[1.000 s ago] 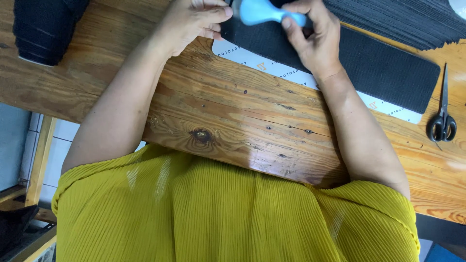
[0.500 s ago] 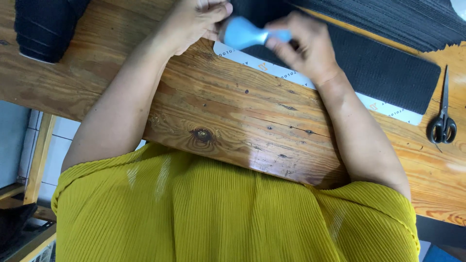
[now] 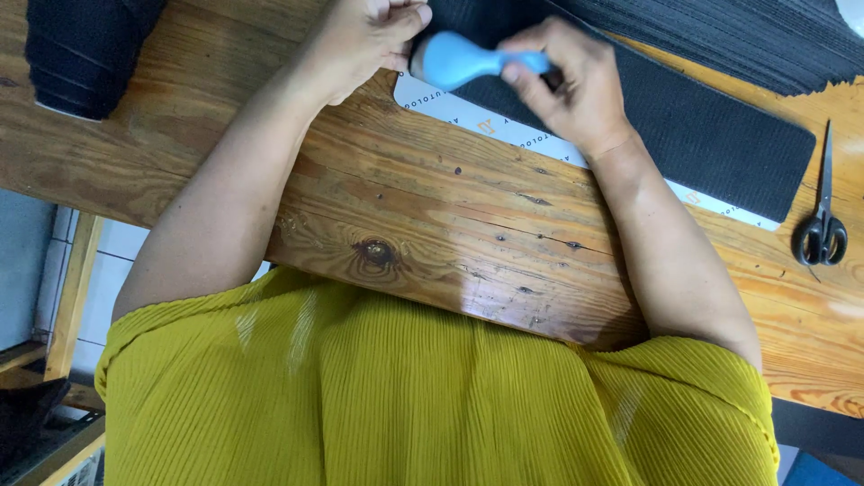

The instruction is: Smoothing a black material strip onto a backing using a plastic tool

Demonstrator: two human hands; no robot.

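Dark fabric roll (image 3: 85, 49) stands at the bench (image 3: 468, 234) far left. Left hand (image 3: 364, 40) curled, fingertips touching the blue-handled tool (image 3: 468, 61). Right hand (image 3: 571, 85) closed around its handle, over the black strip (image 3: 711, 135) on a white mat (image 3: 450, 108). Progress undeterminable. Scissors (image 3: 821, 229) lie right. No containers visible.

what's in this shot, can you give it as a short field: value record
surface: wooden table
left hand: on the table edge of the black strip, beside the tool's head
right hand: gripping blue handled tool
work piece: black textured strip lying on a white mat
nearby: scissors at right, dark fabric stack behind
clothing: yellow ribbed top
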